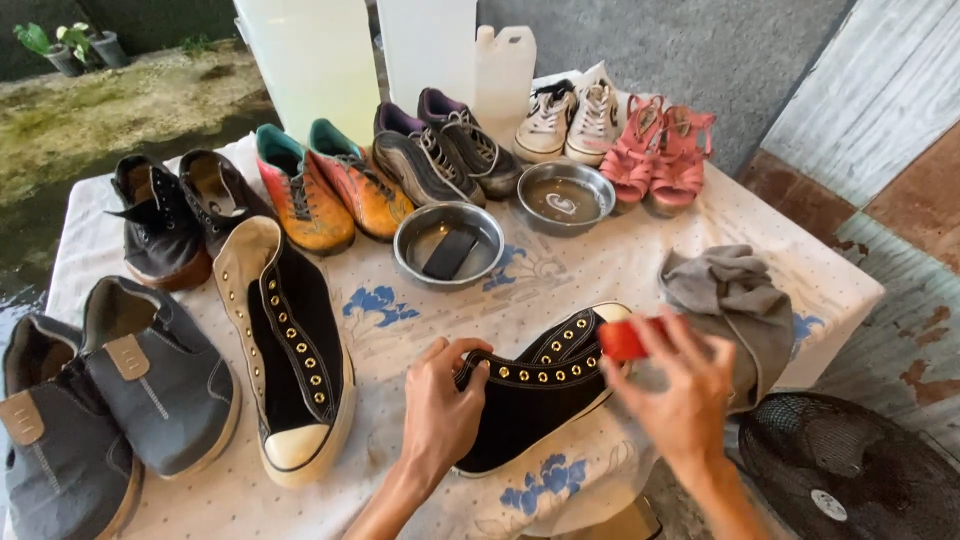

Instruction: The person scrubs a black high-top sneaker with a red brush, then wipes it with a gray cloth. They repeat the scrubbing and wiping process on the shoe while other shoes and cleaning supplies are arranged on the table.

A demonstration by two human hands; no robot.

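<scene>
- The left hand (440, 410) has its grip closed on the collar of a black high-top sneaker (530, 400), which lies on its side at the desk's near edge.
- The right hand (680, 395), motion-blurred, pinches a small red block (625, 340) against the sneaker's toe end.
- The matching black sneaker (295, 350) lies unlaced just left.
- A grey rag (735, 295) sits beside the right hand.
- Two steel bowls (448, 245) stand behind on the cloth-covered desk (600, 260).

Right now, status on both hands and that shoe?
Left hand grips black high-top shoe by its eyelet edge. Right hand holds red brush at its toe. Grey cloth beside, nothing blocking.
</scene>
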